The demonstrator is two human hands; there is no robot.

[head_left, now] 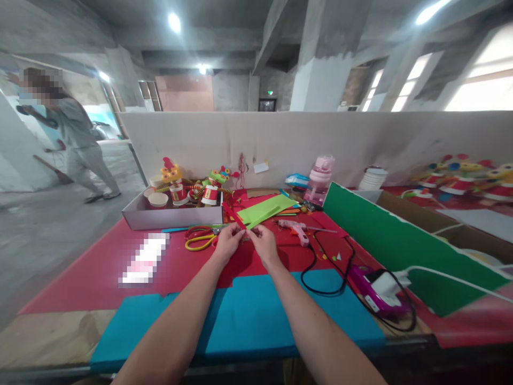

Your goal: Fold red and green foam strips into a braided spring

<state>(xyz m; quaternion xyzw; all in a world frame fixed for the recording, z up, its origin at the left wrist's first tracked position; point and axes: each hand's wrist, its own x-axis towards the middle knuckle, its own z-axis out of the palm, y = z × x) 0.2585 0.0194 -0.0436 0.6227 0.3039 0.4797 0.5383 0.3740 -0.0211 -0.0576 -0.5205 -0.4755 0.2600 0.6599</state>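
Over the red table cover, my left hand [229, 241] pinches the lower end of a narrow red paper strip [234, 215]. My right hand [262, 243] is close beside it, fingers closed on the lower end of a narrow green strip [262, 218]. Both strips meet between my fingertips and slant apart. Behind them lies a wide light green paper sheet [280, 206]. Scissors with red and yellow handles [200, 243] rest just left of my left hand. To the right of my right hand is a pink glue gun [295, 231] with a black cable.
A white box [172, 216] of cups and paper figures stands back left. At right are a green panel [393, 240] and a purple power strip [377, 294]. A pink bottle [319, 179] stands at the back. A person [80, 133] is at far left.
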